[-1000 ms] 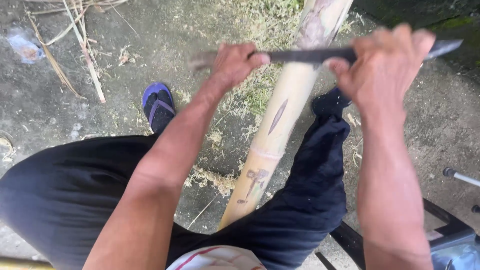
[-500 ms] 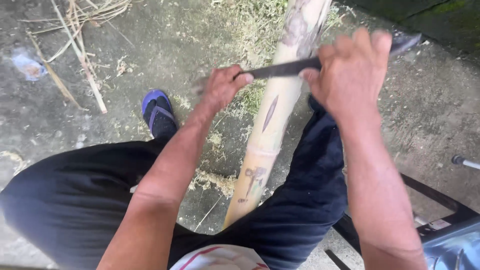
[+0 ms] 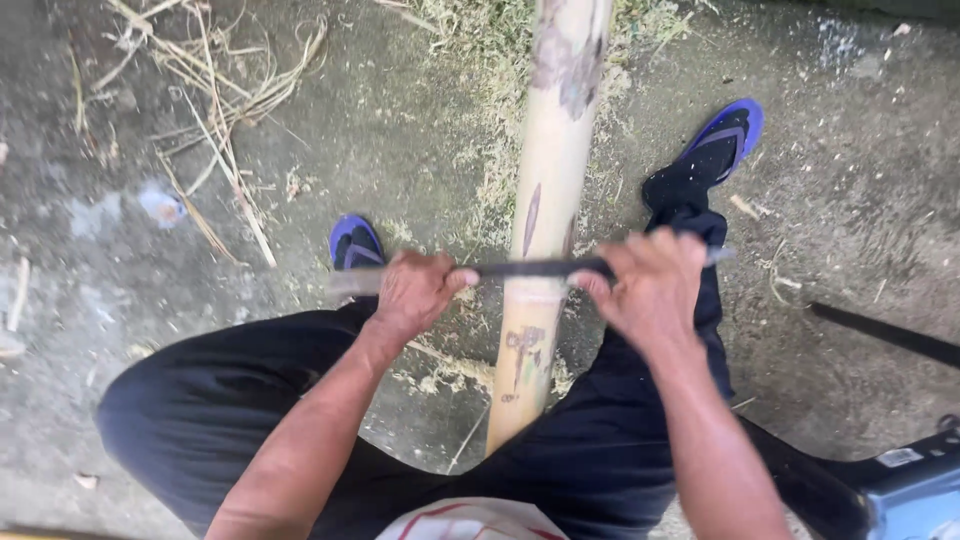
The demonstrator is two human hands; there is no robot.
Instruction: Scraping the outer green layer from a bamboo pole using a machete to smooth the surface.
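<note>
Gripping one blade (image 3: pixel 530 268) with two hands: left hand (image 3: pixel 415 293) fisted round one end, right hand (image 3: pixel 650 290) fisted round the other, knuckles up. Blade dark, thin, laid crosswise and level over one bamboo pole (image 3: pixel 548 200), touching its upper face just above a node.

Count: one pole, one blade, two hands, two sandals, one heap of dry stalks.

Pole: pale yellow-tan, smooth, round, running from between the knees away toward the top edge. Grey-brown blotches high up, a dark narrow slit mid-length, brown stains below the node. Near end resting low between the legs, over bare ground (image 3: pixel 860 230). Pale shavings (image 3: pixel 450 372) scattered on the ground beside the pole, left of it, more fine litter along both sides further up.

Legs in black trousers (image 3: pixel 200 420) spread either side of the pole. Left sandal (image 3: pixel 355 243) blue, just beside the left hand in view; right sandal (image 3: pixel 725 140) blue, further out, right of the pole.

Dry stalks (image 3: pixel 215 110) lying loose at upper left, well apart from the pole. Dark bar (image 3: pixel 885 335) on the ground at right. Blue-grey object (image 3: pixel 915 490) at lower right corner, kind not clear.

No containers seen.
</note>
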